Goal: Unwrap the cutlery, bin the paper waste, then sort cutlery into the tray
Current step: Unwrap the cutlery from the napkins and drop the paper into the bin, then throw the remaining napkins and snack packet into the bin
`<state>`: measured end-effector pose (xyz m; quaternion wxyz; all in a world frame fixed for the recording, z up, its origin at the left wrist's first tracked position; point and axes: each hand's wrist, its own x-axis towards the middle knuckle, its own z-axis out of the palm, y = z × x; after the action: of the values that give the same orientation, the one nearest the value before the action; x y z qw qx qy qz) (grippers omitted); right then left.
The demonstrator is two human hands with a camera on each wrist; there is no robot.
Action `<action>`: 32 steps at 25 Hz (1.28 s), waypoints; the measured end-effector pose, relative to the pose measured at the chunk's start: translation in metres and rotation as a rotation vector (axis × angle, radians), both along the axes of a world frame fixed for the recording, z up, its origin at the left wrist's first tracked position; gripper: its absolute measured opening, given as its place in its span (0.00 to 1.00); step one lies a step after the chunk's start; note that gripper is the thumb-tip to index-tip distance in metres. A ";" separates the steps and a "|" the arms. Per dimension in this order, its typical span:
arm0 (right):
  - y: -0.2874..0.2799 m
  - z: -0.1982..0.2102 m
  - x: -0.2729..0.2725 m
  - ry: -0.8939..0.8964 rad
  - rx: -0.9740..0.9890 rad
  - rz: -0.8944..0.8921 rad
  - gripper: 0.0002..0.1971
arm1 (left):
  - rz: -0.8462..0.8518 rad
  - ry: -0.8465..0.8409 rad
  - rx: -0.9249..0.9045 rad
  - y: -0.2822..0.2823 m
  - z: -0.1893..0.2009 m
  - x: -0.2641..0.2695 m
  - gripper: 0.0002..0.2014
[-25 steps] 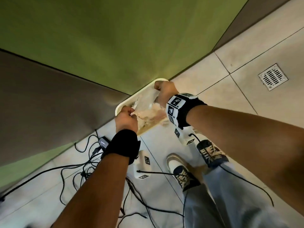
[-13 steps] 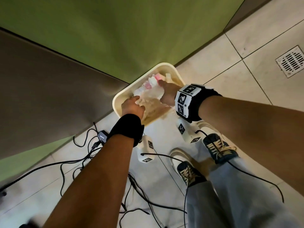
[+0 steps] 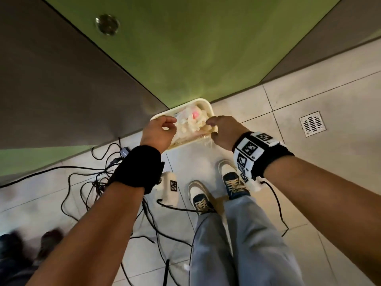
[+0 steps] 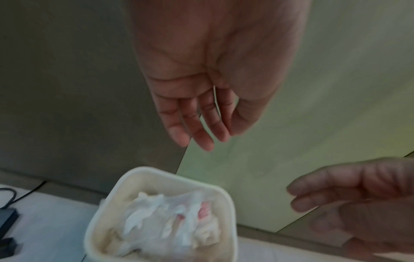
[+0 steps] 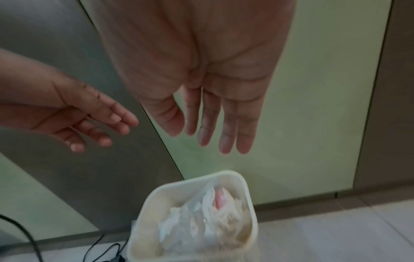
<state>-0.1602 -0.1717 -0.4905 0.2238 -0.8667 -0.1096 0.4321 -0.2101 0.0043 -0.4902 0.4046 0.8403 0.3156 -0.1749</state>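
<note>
A cream bin (image 3: 203, 102) (image 4: 161, 172) (image 5: 186, 180) stands on the floor against the wall, filled with crumpled white paper and plastic wrap (image 3: 191, 122) (image 4: 170, 218) (image 5: 201, 214) with a pink patch. My left hand (image 3: 165, 126) (image 4: 201, 127) hovers above the bin's left side, fingers relaxed and empty. My right hand (image 3: 214, 125) (image 5: 212, 134) hovers above its right side, fingers straight and empty. No cutlery or tray is in view.
Black cables (image 3: 97, 178) and a small adapter (image 3: 124, 151) lie on the tiled floor left of the bin. My shoes (image 3: 202, 197) stand just behind it. A floor drain (image 3: 312, 123) is at the right. Green and grey wall panels (image 3: 185, 48) back the bin.
Both hands were down in the bin pressing the paper; they have lifted out and now hang empty above it. The paper stays in the bin.
</note>
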 end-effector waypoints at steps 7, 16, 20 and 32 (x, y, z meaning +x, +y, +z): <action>0.001 0.185 0.010 -0.173 0.038 0.241 0.18 | -0.065 -0.124 -0.175 -0.019 0.171 0.006 0.11; 0.042 0.384 0.018 -0.421 0.130 0.331 0.17 | -0.108 -0.390 -0.115 0.012 0.389 -0.012 0.09; 0.069 0.451 0.018 -0.533 0.219 0.313 0.17 | -0.089 -0.488 -0.019 0.042 0.460 -0.016 0.06; 0.115 0.508 0.058 -0.638 0.282 0.251 0.14 | 0.068 -0.543 0.220 0.124 0.539 0.030 0.10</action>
<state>-0.1019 -0.0563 0.0175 0.2408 -0.8984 -0.3375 0.1449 -0.1804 0.1282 0.0490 0.3862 0.8842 0.2408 0.1051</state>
